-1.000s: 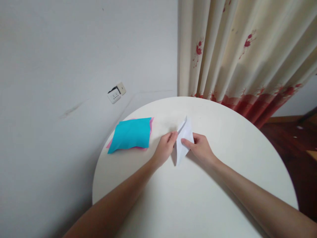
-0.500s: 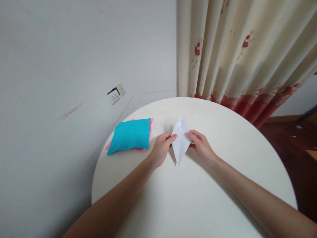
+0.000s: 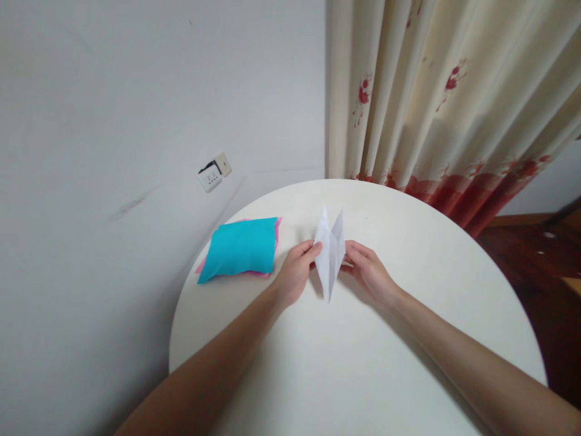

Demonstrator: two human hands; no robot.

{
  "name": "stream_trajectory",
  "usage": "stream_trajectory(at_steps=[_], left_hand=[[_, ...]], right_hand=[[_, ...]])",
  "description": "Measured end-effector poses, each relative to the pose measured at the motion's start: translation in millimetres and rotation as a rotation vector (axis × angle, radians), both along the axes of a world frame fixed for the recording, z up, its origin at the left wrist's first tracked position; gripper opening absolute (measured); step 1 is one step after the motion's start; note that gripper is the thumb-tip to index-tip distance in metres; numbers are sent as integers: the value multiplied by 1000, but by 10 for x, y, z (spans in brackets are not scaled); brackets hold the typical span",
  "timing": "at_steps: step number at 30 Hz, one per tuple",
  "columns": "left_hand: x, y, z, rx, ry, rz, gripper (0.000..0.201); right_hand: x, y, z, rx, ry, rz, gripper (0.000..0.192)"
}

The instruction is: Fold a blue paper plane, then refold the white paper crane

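Over the middle of the table, a folded sheet of white paper [image 3: 323, 254] stands between my hands, diamond-shaped with pointed flaps that part at the top. My left hand [image 3: 297, 266] is closed on its left edge, thumb on the near face and fingers behind. At the right edge of the paper is my right hand [image 3: 367, 266], its fingers curled and the tips against the fold; part of its grip is hidden behind the flap.
A turquoise sheet [image 3: 245, 247] lies over pink sheets [image 3: 278, 225] on the left of the round white table [image 3: 354, 369]. Behind are a wall with a socket [image 3: 210, 178] and a flowered curtain [image 3: 408, 109] at the right.
The paper's top has parted into two separate points, and its right flap has turned edge-on. My right thumb has come off the paper's front face; my left hand stays nearly still.
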State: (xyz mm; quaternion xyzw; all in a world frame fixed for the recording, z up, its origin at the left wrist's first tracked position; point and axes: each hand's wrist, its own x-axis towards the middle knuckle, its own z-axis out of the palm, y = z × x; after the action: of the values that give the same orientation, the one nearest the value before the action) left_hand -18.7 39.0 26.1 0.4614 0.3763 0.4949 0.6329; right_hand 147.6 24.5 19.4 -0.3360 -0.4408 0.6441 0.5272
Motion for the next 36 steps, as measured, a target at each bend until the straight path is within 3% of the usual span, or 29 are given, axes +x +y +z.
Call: stream_trajectory(at_steps=[8,12,18,22,27,36], left_hand=[[24,-60,56,24,-60,-126,32],[22,-60,67,11,-96,-141,32],[24,-60,61,-1,-113,-163,35],[32,-77,67,-2,-85,-204,38],[29,-45,-1,6,-53,-123,44],[19,-14,-62,112,198,126,40]], right_hand=[[-46,0,16,85,-114,-184,38],[-21,-12,40,66,-59,-254,56],[16,-23,109,-121,53,-129,43],[-13,-37,97,-55,30,-91,43],[-23,6,28,31,-126,-225,35],[-52,-50,67,199,-248,-284,34]])
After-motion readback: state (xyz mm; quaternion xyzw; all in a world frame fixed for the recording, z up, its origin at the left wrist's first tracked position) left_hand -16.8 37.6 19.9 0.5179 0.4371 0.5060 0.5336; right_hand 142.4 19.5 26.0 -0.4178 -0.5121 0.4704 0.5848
